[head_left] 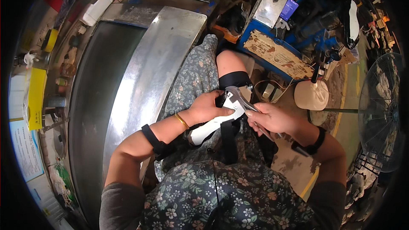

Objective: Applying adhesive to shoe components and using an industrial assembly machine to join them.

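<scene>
A white shoe last [208, 130], long and slightly curved, lies slantwise over my lap. My left hand [208, 107] is closed around its upper part, with the thumb pressed on the white face. A grey curved piece [240, 95] runs along the last's upper right end; I cannot tell whether it is part of a tool or of a shoe upper. My right hand [272, 118] is closed on pincers [267, 133], whose slim handle ends poke out below the fingers. Their jaws, near the grey piece, are partly hidden by the hand.
Left of my knees stands a sloping metal sheet [147, 76] beside a dark belt [102, 72]. A blue machine with a button panel [277, 0] is ahead to the right. A cream jug [311, 95] and a large fan [381, 110] stand at the right.
</scene>
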The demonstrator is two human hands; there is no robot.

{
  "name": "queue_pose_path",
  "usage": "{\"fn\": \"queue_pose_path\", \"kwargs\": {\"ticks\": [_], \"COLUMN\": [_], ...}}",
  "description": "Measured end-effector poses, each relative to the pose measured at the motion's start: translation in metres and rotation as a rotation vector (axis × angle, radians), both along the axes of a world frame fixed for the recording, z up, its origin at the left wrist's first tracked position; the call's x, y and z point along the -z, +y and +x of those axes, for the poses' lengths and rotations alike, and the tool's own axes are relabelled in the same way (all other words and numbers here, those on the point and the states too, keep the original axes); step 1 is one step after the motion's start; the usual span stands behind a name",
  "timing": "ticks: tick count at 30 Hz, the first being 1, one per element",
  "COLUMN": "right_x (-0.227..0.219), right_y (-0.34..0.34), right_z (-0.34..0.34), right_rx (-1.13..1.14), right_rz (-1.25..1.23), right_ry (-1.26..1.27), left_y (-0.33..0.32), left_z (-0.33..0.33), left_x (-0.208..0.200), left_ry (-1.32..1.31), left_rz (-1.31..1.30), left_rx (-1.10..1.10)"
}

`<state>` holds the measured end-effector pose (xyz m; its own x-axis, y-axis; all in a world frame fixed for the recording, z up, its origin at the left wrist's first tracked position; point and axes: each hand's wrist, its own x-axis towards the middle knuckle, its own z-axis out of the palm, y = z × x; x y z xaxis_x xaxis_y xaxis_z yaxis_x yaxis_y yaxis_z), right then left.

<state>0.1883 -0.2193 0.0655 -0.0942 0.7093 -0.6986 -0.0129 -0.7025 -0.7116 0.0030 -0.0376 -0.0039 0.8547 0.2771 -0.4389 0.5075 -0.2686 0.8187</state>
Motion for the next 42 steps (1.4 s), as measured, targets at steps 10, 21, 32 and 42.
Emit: {"fn": "queue_pose_path", "kwargs": {"ticks": [10,21,32,42], "right_x": [-0.011,0.053,0.099,0.117], "right_y": [-0.008,-0.005,-0.028,-0.052], "right_z": [0.033,0.059,0.061,0.064], "right_rx": [-0.373,-0.522,-0.369,-0.435], "right_rz": [0.148,0.527,0.834,0.960], "right_ry": [-0.226,-0.833,-0.912,-1.081], "left_y": [-0.007,-0.003,0.017,0.000], "left_z": [-0.005,-0.004,0.026,0.057], "left_x": [0.001,0.001,0.010,-0.010], "left_ry": [-0.110,-0.095,-0.088,0.318], "left_rz": [0.078,0.174,-0.488,-0.548], "left_rx": [0.079,0.030,0.073,-0.031]}}
